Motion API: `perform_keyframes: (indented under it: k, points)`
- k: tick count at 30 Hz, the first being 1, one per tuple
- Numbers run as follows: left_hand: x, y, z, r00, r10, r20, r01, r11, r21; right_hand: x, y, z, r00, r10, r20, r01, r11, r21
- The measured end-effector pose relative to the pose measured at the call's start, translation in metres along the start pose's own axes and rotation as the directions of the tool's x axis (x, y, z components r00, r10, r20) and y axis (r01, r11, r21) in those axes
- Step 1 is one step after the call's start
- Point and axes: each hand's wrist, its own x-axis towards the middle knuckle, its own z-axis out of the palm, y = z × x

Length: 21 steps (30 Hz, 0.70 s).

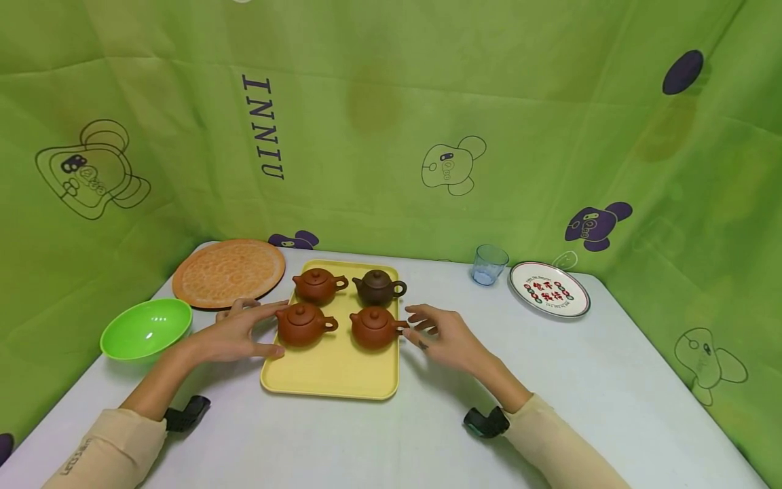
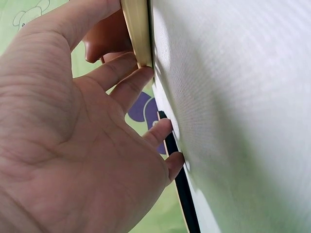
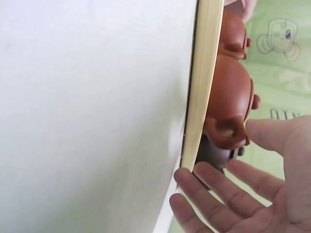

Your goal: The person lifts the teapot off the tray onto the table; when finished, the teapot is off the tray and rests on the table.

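A yellow tray (image 1: 330, 370) lies on the table with several small teapots on it. Three are reddish brown: a back left teapot (image 1: 316, 286), a front left teapot (image 1: 301, 326) and a front right teapot (image 1: 373, 329). A dark brown teapot (image 1: 376, 288) stands at the back right. My left hand (image 1: 235, 334) touches the tray's left rim with its thumb and fingertips; the left wrist view shows the fingers (image 2: 127, 87) spread and fairly straight against the rim. Beside the right rim, my right hand (image 1: 449, 337) holds nothing, its loose fingers close to the front right teapot's handle (image 3: 228, 136).
Left of the tray are a green bowl (image 1: 146, 329) and a round orange-brown mat (image 1: 229, 272). A clear blue glass (image 1: 489, 265) and a white plate (image 1: 550, 288) with red lettering stand at the back right. Green patterned cloth (image 1: 366, 136) surrounds the white table (image 1: 550, 380).
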Motion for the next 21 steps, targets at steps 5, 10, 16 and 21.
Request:
perform_keyframes:
  k: [5,10,16,21]
  points:
    - [0.0008,-0.0003,0.0003,1.000,-0.001,0.000,0.001,1.000,0.003,0.0019,-0.0022,0.0025,1.000,0.024,0.012,-0.024,0.999,0.023]
    - [0.0006,-0.0028,0.0002,1.000,0.001,-0.004,-0.001,1.000,0.004,0.0029,-0.0036,0.0036,0.999,0.036,0.008,-0.036,0.999,0.030]
    - [0.0008,-0.0035,0.0007,1.000,0.004,0.000,-0.004,1.000,0.003,0.0038,-0.0040,0.0046,0.999,0.040,0.011,-0.040,0.999,0.033]
    - [0.0009,-0.0039,0.0014,1.000,0.009,0.001,-0.009,1.000,0.006,0.0040,-0.0040,0.0053,0.998,0.057,0.021,-0.058,0.997,0.048]
